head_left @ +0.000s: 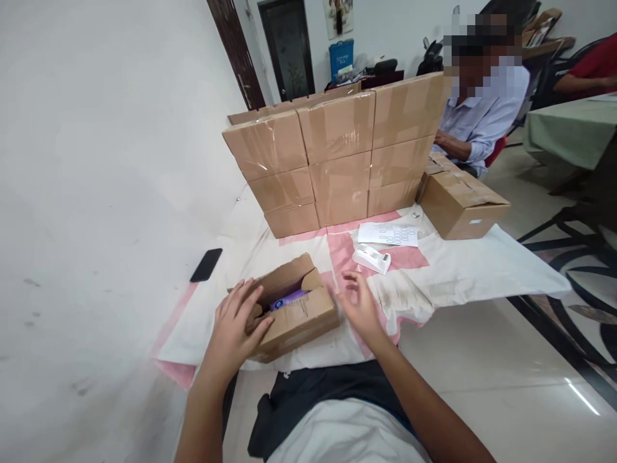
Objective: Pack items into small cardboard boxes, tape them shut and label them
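Note:
In front of me an opened cardboard box [301, 320] rests on the cloth-covered table, close to its near edge. Inside it lies a purple packet [288, 299], partly hidden by the box walls. My left hand [237, 321] lies over the box's left end with the fingers spread, touching its rim and front. Just off the right end of the box is my right hand [357, 302], its fingers apart and slightly curled, holding nothing. A white tape dispenser [371, 259] stands beyond that hand, beside a printed sheet of paper [388, 234].
Stacked, taped cardboard boxes [340, 161] form a wall at the table's back. Another cardboard box [460, 196] sits at the right, near a seated person [486, 109]. A black phone [206, 265] lies at the left by the white wall [106, 193]. The tablecloth [453, 276] hangs over the edge.

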Available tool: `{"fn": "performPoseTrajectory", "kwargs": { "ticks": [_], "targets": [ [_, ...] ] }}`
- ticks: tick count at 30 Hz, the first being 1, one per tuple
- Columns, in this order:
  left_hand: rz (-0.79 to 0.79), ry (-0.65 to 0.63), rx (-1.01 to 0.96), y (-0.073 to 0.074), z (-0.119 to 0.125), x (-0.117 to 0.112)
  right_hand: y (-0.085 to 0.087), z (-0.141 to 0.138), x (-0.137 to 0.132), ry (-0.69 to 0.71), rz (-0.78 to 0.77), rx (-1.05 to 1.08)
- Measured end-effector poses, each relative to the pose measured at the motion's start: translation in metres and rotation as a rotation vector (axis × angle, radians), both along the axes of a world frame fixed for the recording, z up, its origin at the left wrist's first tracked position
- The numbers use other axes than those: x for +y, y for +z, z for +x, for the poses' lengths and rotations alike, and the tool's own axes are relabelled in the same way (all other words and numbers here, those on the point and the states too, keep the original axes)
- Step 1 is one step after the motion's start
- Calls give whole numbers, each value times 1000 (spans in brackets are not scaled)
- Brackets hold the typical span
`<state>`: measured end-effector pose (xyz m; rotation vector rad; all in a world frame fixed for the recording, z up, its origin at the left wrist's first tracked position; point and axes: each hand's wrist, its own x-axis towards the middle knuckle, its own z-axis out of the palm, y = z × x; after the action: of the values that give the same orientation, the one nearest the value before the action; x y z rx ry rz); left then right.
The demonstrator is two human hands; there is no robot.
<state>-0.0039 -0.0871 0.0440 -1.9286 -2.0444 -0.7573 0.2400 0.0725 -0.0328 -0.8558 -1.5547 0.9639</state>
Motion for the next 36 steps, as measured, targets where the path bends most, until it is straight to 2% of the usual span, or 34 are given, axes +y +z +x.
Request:
{"fn": "performPoseTrajectory", "kwargs": {
  "ticks": [3,5,7,9,11,14,18,21,24,29,36],
  "targets": [
    [-23,-59,0,-4,2,-4,-4,37,38,-302,97,-117],
    [-100,-86,-5,-7,5,-8,-7,61,70,-412,83,-241],
    [-153,-101,-17,-13,11,-11,-7,77,99,-368,0,-340],
    [-134,-89,2,-18,20,-10,-4,86,123,-234,-140,-415],
    [-104,-88,62,-23,29,-7,4,87,143,-115,-293,-488],
    [-75,-80,126,-26,37,-2,20,84,164,-39,-443,-604],
    [-46,-91,84,-25,33,1,40,79,180,41,-578,-734],
    [-28,-114,29,-25,29,2,48,76,187,93,-690,-796],
    [1,-113,27,-25,29,4,52,71,192,131,-779,-808],
    [38,-84,163,-24,31,5,57,64,197,172,-840,-843],
    [11,-167,195,-24,14,7,57,60,196,191,-886,-890]
  ]
}}
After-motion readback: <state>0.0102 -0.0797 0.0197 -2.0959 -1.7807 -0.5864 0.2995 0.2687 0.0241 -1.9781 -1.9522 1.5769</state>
